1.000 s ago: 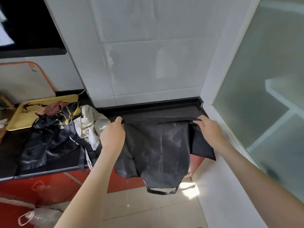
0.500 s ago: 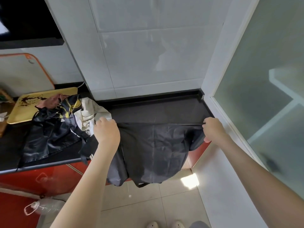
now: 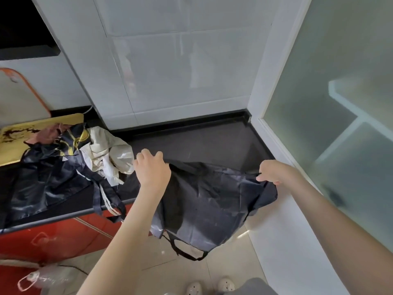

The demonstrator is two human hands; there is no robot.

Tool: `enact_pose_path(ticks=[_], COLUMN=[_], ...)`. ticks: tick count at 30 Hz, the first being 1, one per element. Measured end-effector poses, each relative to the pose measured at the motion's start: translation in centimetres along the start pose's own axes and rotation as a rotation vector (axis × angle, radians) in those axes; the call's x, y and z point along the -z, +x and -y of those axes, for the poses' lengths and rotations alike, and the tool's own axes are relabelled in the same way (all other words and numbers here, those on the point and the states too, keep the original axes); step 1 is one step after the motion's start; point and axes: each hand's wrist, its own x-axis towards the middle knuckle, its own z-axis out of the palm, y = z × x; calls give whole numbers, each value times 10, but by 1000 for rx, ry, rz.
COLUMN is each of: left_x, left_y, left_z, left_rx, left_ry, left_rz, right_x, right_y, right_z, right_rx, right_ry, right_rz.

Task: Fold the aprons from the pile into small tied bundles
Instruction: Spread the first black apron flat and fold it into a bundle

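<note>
A dark grey apron (image 3: 208,201) hangs from both my hands in front of the black counter (image 3: 212,143). My left hand (image 3: 152,169) grips its upper left edge, and my right hand (image 3: 274,172) pinches its upper right edge. The cloth sags between them, and a black strap loop (image 3: 187,253) dangles below it above the floor. To the left on the counter lies the pile of aprons (image 3: 63,167): shiny dark ones, a cream one, and one with yellow and black print.
A yellow tray (image 3: 25,133) and an orange-rimmed board (image 3: 23,96) stand at the far left. White tiled wall behind the counter, frosted glass door (image 3: 340,103) on the right. Red cabinet fronts (image 3: 63,237) below the counter. A plastic bottle (image 3: 42,277) lies on the floor.
Both hands pulled the apron off the counter toward me. It lay spread on the counter a second ago and now hangs slack in the air, with its strap loop dangling lower.
</note>
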Motion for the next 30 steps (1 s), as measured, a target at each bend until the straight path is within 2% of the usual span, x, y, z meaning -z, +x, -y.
enact_pose_path(ticks=[6, 10, 12, 14, 16, 18, 19, 20, 22, 26, 30], left_x=[-19, -27, -27, -23, -18, -23, -27, -30, -32, -31, -20], left_y=[3, 0, -3, -5, -4, 1, 3, 2, -1, -4, -10], left_z=[-20, -17, -16, -12, -2, 15, 25, 36, 52, 70, 87], left_rx=[38, 96, 133, 164, 92, -64, -81, -68, -31, 8, 164], left_ry=[-142, -246, -301, -399, -386, -181, -93, -49, -23, 100, 166], left_rz=[-19, -78, -117, -225, -325, -204, -110, -57, -56, -32, 78], right_x=[-12, -22, -23, -23, -26, -33, -36, -39, -38, -24, -1], right_y=[-14, -14, -6, -3, -3, -2, 0, 2, 6, 17, 14], right_z=[-43, -69, -70, -59, -45, -35, -32, -28, -19, -3, 11], right_rx=[31, -9, -67, -37, -9, -12, -26, -47, -66, 11, 153], right_ry=[88, 121, 197, 351, 453, 454, 460, 458, 463, 435, 413], right_rz=[70, -45, -188, -465, -672, -646, -608, -593, -643, -677, -760])
